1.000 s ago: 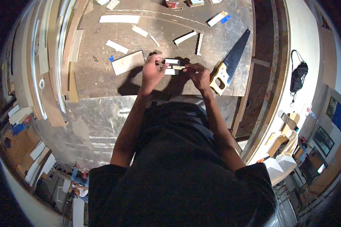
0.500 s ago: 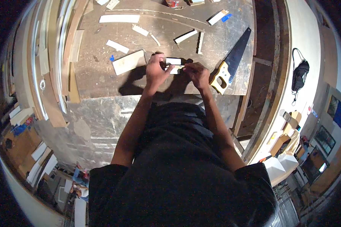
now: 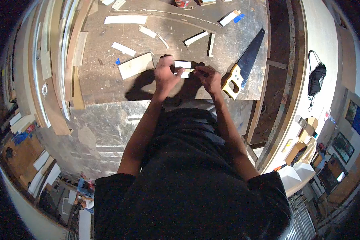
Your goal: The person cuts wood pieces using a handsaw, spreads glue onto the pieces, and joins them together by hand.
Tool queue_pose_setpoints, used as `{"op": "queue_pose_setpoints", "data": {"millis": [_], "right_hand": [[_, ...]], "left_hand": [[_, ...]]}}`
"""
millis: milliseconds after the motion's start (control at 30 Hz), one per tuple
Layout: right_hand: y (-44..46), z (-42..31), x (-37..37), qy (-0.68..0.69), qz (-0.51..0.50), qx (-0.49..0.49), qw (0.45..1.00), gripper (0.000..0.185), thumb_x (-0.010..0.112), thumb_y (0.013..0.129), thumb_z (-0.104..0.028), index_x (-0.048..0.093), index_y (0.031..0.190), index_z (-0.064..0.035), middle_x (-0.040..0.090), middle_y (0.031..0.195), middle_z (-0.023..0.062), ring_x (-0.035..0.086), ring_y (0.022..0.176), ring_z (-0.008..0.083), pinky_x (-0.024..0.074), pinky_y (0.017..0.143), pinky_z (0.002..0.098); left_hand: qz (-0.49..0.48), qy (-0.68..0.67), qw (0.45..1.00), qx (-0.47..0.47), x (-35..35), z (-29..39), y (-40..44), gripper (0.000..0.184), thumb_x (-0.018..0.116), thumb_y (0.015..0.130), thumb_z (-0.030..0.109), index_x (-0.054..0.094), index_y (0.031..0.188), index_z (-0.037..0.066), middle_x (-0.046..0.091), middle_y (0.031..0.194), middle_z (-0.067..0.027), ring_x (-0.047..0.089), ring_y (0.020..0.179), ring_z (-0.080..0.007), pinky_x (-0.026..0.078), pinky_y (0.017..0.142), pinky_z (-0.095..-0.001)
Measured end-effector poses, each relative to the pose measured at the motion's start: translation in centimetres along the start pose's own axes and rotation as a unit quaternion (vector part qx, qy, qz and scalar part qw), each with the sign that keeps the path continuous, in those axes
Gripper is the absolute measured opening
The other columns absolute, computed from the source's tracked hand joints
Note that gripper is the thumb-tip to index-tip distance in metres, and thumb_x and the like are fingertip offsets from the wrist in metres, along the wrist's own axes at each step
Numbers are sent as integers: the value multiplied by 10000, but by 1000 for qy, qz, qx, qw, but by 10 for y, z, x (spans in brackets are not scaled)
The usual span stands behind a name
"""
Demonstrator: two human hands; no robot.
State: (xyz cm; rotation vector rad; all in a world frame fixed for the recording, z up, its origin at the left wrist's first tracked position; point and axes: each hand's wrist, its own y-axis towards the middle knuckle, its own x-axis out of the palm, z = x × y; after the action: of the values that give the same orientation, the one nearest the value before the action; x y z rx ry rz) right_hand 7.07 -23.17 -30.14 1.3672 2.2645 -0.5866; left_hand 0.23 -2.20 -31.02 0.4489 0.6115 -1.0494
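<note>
Over the front part of the workbench, my left hand [image 3: 168, 78] is closed on a small white block [image 3: 183, 64], its thumb pressing near the lower edge. A dark gap crosses the block, so I cannot tell whether it is one piece or two. My right hand [image 3: 210, 79] is at the block's right side, fingertips pinched together. Whatever those fingertips hold is too small and shadowed to make out. A handsaw [image 3: 247, 60] with a yellow and black handle lies just right of my right hand. Left of my left hand rests a pale wood board [image 3: 136, 66].
The brown workbench [image 3: 104, 86] carries several white and wooden offcuts [image 3: 124, 49]. Long strips and boards [image 3: 48, 60] line its left side. A red tub [image 3: 183, 3] stands at the far edge. On the right, a black pouch [image 3: 317, 81] lies on a pale surface near cardboard boxes [image 3: 298, 152].
My left hand has shifted very slightly, its fingers blurred at the top. The right hand and the white block look almost the same as before.
</note>
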Motion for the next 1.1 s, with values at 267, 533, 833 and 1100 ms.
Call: {"op": "queue_pose_setpoints", "data": {"millis": [267,533,833,1100], "right_hand": [[0,4,2,-10,7,-8,1000,223,824,834,-194,807,1045,-123,729,893,121,716,773,275,543,684,373],[1,5,2,10,23,-37,999,235,815,832,-228,805,1044,-126,703,843,123,691,727,311,525,658,408],[2,6,1,16,8,-27,999,233,820,830,-228,803,1029,-109,719,871,126,705,759,306,535,683,397],[3,-1,-4,9,-18,-12,1000,310,865,797,-171,787,1087,-96,741,924,111,721,791,251,547,707,340]], "left_hand": [[1,7,1000,-5,-1,4,1,709,948,665,256,583,1225,18,653,1000,-149,657,942,-332,521,834,-449],[-16,18,1000,-17,-2,6,2,694,933,675,248,587,1241,45,640,1017,-145,641,967,-340,515,845,-469],[-14,0,1000,-2,0,3,3,649,934,670,237,604,1200,60,653,987,-135,649,931,-340,518,830,-463],[-18,6,1000,2,-2,6,3,578,923,679,208,644,1168,77,654,962,-136,649,916,-340,520,804,-463]]}}
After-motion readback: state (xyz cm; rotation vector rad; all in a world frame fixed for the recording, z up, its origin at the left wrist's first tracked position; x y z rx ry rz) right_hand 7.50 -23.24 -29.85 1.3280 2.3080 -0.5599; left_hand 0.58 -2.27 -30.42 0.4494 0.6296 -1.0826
